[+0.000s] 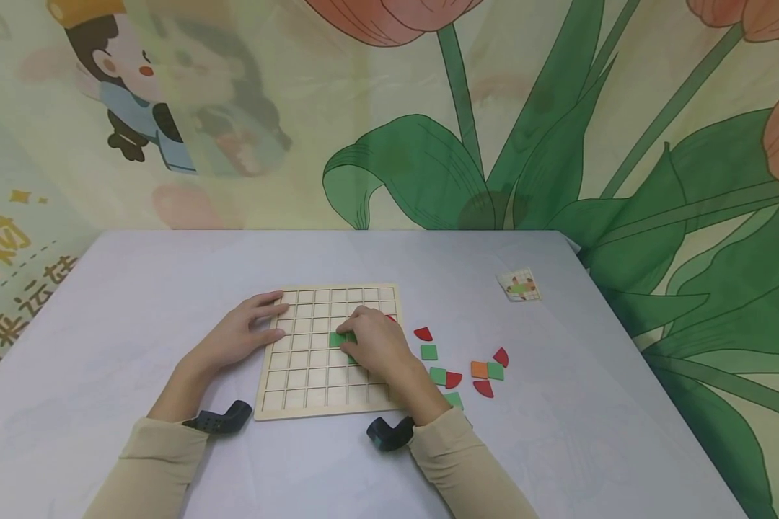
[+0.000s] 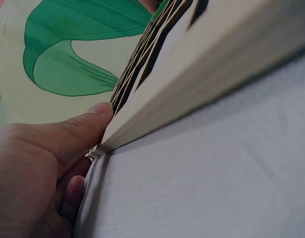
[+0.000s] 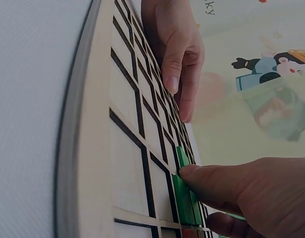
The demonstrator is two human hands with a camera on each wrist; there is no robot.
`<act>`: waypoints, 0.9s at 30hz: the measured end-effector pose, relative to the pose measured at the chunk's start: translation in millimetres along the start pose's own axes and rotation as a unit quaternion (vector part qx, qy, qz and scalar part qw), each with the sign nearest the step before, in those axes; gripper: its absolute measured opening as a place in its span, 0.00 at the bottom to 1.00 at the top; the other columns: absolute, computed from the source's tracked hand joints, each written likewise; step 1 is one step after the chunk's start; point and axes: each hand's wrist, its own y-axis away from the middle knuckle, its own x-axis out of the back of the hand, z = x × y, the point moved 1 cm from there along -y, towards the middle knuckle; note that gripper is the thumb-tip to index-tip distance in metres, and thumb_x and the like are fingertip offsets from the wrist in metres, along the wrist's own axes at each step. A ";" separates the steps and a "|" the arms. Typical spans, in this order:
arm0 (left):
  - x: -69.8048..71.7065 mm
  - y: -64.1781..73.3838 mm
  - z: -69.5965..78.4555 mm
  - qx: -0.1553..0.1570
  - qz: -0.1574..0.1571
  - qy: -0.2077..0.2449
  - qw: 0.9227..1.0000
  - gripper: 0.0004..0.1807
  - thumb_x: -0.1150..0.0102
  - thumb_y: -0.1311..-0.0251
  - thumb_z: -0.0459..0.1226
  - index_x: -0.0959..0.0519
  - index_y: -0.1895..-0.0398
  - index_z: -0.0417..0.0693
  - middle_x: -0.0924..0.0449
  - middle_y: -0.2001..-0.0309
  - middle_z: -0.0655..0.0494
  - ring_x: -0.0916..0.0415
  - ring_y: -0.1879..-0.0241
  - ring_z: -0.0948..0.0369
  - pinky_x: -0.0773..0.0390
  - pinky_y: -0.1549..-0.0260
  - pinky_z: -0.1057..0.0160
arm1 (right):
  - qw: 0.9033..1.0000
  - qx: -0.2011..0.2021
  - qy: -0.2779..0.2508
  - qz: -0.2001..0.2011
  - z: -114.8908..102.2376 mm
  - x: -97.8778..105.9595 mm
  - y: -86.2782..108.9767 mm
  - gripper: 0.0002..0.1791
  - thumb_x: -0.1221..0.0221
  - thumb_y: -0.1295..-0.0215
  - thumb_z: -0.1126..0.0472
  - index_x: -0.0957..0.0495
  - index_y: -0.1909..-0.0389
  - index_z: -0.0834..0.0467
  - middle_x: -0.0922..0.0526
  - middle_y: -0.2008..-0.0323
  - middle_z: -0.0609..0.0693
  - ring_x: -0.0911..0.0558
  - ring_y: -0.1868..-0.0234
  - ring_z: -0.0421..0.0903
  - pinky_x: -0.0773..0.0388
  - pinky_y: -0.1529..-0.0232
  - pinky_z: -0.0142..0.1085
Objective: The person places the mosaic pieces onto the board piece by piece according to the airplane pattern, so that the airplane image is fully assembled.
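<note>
A square wooden grid board (image 1: pixel 298 360) lies on the table. My left hand (image 1: pixel 236 333) touches its left edge with extended fingers, and the left thumb (image 2: pixel 95 116) rests at the rim in the left wrist view. Over the middle of the grid, my right hand (image 1: pixel 381 342) pinches a green square tile (image 1: pixel 351 336) between thumb and index finger. Directly left of it sits another green tile (image 1: pixel 336 339) in a cell. Below the thumb in the right wrist view, a green tile (image 3: pixel 182 198) lies in the grid. A red piece (image 1: pixel 391 317) shows partly behind the right hand.
Right of the board lie loose pieces: red quarter-circles (image 1: pixel 423 334), green squares (image 1: pixel 429 352) and an orange square (image 1: pixel 479 370). A small pattern card (image 1: pixel 521 285) is at the back right. The white table (image 1: pixel 169 274) meets a printed wall cloth (image 1: pixel 285 194) behind.
</note>
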 end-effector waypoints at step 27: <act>-2.2 0.0 0.5 0.010 0.000 -0.005 1.000 0.31 0.39 0.40 0.43 0.31 0.36 0.40 0.47 0.26 0.47 0.55 0.27 0.40 0.53 0.32 0.36 | 0.996 -0.065 -0.058 0.014 42.0 36.4 1.8 0.17 0.37 0.39 0.53 0.19 0.49 0.48 0.20 0.57 0.47 0.21 0.58 0.45 0.21 0.59 0.38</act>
